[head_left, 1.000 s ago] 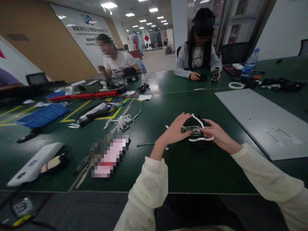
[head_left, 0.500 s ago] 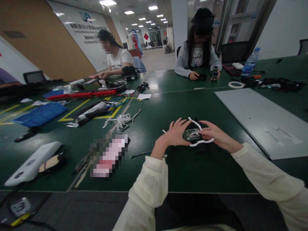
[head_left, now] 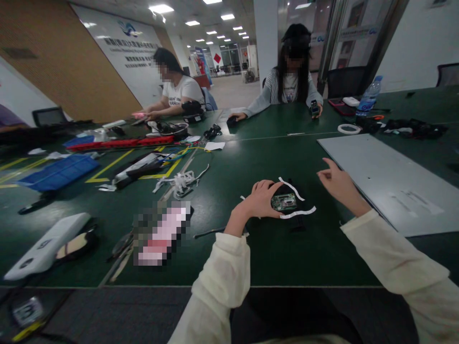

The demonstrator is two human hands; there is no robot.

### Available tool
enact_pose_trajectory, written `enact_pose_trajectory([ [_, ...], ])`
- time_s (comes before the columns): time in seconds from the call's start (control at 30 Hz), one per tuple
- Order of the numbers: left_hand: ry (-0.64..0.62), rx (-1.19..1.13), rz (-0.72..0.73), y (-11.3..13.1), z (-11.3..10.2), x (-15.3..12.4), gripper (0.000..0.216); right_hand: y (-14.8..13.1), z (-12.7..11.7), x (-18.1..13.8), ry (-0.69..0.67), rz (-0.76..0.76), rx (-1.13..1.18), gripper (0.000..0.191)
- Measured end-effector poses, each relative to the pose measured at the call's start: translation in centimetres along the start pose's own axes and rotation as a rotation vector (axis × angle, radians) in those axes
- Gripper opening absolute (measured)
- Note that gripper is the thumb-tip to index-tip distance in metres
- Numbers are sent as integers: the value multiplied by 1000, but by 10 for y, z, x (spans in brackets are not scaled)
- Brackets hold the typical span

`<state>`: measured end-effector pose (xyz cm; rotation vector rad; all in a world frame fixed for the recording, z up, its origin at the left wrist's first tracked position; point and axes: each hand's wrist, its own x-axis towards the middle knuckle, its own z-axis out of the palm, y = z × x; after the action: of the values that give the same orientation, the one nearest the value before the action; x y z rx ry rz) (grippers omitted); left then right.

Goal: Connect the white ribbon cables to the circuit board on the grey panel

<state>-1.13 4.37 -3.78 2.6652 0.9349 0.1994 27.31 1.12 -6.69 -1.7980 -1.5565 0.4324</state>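
Note:
Below the middle of the view, a small device with a green circuit board [head_left: 285,202] lies on the dark green table. My left hand [head_left: 261,198] grips its left side, the thumb at the near edge and the fingers over the far edge. Black parts show around the board, partly hidden. An upper white strip [head_left: 292,188] and a lower white strip [head_left: 298,213] stick out from it to the right. Off to the right, above the table near a grey panel, my right hand [head_left: 340,185] is empty, with fingertips apart.
The grey panel [head_left: 390,184] lies to the right. On the left are a pixelated phone [head_left: 163,234], tangled white strips [head_left: 181,184], a blue tray [head_left: 59,173] and a white device [head_left: 48,246]. Two people sit across the table; a bottle [head_left: 369,98] stands far right.
My right hand has let go of the device and moved right, toward the grey panel. My left hand stays on the device. The person opposite has reached a hand leftward with a black object.

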Motion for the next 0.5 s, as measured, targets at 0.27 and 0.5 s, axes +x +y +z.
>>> enact_pose_trajectory([
  [0.27,34,-12,12,3,-7,-1,94,114,-31,24,274,514,-564,72],
  [0.5,64,4,21,7,-16,-4,95,116,-23,26,148,522,-602,73],
])
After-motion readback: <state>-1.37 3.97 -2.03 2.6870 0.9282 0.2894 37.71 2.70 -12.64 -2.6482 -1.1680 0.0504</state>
